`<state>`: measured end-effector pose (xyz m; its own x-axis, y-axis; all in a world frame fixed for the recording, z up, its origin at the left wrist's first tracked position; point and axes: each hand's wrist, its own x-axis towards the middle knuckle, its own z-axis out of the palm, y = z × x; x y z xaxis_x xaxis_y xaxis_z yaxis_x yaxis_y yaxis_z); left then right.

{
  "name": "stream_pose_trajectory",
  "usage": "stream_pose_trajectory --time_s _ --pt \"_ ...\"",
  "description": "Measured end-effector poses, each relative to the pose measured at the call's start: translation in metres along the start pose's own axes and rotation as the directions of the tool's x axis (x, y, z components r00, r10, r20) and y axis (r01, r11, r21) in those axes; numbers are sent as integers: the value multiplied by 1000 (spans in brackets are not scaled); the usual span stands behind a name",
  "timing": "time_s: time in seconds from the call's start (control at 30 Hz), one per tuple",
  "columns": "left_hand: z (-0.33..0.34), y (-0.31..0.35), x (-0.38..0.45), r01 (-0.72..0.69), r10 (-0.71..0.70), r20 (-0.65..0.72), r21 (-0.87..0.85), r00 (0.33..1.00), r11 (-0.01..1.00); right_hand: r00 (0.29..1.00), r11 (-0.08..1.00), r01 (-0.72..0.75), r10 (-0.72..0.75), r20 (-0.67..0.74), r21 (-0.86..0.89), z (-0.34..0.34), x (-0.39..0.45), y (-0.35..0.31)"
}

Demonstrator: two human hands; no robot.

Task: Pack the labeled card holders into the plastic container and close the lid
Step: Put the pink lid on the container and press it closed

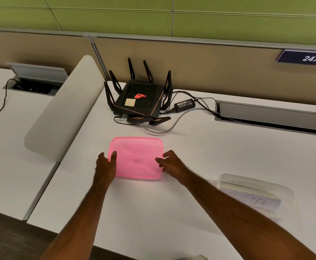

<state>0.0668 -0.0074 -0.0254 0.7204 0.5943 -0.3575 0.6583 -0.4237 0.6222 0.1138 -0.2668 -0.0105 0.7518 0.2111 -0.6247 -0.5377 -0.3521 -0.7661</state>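
A pink translucent lid (137,156) lies flat on the white desk in front of me. My left hand (106,163) grips its left edge, thumb on top. My right hand (169,162) holds its right edge with fingers curled over the rim. A clear plastic container (288,194) stands at the right, near the desk's front edge, without a lid. Inside it lie card holders (254,198) with white labels bearing handwriting; their number is hard to tell through the plastic.
A black router (139,99) with several antennas, a power brick (185,105) and cables (164,128) sit behind the lid. A cable hatch (271,117) is set in the desk at back right. A beige divider panel (63,113) rises on the left.
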Motion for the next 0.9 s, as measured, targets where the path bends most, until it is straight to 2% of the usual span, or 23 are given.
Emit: stream_pose_trajectory --time_s 0.1,0.3,0.5,0.6,0.77,0.9 --pt "-2 5 -11 -21 22 -5 24 1000 999 999 999 37 -37 9 12 -8 -12 -1" --pt "-3 19 -27 -91 91 2 3 996 996 996 979 54 -68 62 196 -37 -33 0" --pt "1 46 -45 -107 111 -3 -281 994 954 994 923 110 -113 -12 368 -67 -51 0" --pt "6 67 -56 -20 58 66 -474 996 881 993 881 116 -110 -39 458 -82 -59 2" --pt "12 93 -80 62 51 151 -658 987 751 992 811 123 -85 -92 571 -106 -69 7" --pt "22 108 -97 119 76 205 -789 976 602 953 806 295 -207 -222 514 -120 -82 12"
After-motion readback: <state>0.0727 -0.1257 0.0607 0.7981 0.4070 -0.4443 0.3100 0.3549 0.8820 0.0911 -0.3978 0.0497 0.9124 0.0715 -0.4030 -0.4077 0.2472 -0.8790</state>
